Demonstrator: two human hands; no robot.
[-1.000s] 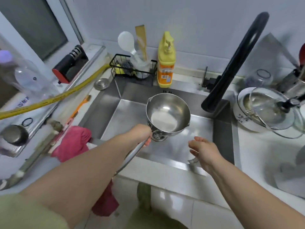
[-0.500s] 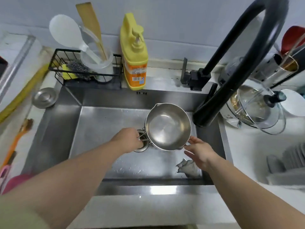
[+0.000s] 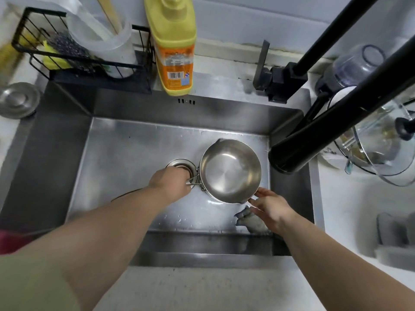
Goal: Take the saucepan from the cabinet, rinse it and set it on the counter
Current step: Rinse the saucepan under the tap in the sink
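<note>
A small stainless steel saucepan (image 3: 230, 170) with pour spouts hangs level over the steel sink (image 3: 125, 153), near its right side. My left hand (image 3: 171, 182) is closed around the pan's handle, just over the drain (image 3: 180, 164). My right hand (image 3: 268, 207) has its fingers apart and the fingertips touch the pan's near rim by the spout. The black faucet spout (image 3: 298, 151) ends just right of the pan. No water is running.
A yellow soap bottle (image 3: 174, 48) and a black wire rack (image 3: 78, 52) with scourers and a utensil cup stand behind the sink. A grey cloth (image 3: 251, 221) lies in the sink's near right corner. Glass lid and pots (image 3: 377, 149) crowd the right counter.
The pan has moved down into the sink beside the faucet spout. My right hand came up to touch its near rim. My view has closed in on the sink.
</note>
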